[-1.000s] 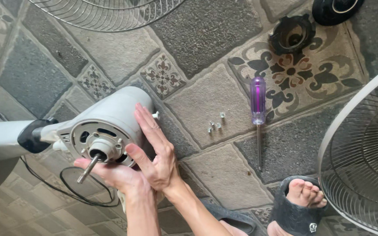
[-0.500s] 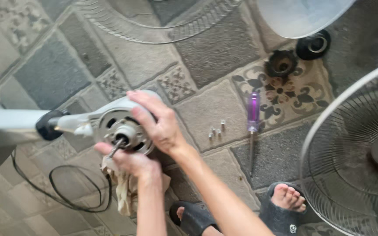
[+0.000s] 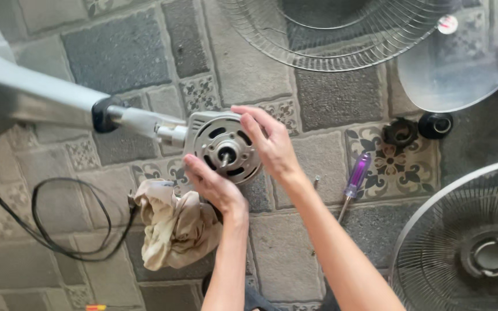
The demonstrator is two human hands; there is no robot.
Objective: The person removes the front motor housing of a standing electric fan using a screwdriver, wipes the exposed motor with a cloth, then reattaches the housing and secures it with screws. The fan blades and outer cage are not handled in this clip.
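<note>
Both hands now cup the fan motor [image 3: 224, 152]: the left hand [image 3: 211, 184] has come up under its face, fingers loosely curled, and the right hand [image 3: 269, 144] is draped over its far rim. A crumpled rag [image 3: 174, 227] now lies below the grip; the purple screwdriver [image 3: 355, 178] is right of it.

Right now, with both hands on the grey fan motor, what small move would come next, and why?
Probably a steadying grip: the right hand cups the round grey metal fan motor's upper right edge and the left hand presses its lower left rim, leaving the central shaft bare. The crumpled beige rag lies just below, so the left hand could likely reach for it.
</note>
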